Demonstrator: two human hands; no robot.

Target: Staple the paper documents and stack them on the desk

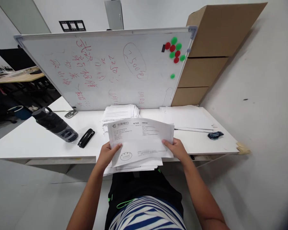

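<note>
A printed sheet of paper [144, 137] with a round stamp at its lower left is held up over the desk's front edge. My left hand [108, 153] grips its left side, thumb on top and fingers hidden underneath. At the right side, my right hand [177, 149] pinches the sheet the same way. More loose papers [136, 168] lie beneath it, jutting past the desk edge toward my lap. Just behind the held sheet sits a thick stack of papers [121, 112]. Whether the hands hold one sheet or several, I cannot tell.
On the white desk [38, 143] are a black stapler [86, 138], a dark water bottle [56, 125], a grey mouse-like object [70, 114], flat sheets [189, 118] and a small dark item [215, 135]. A whiteboard [105, 70] leans at the back beside stacked cardboard boxes [206, 44].
</note>
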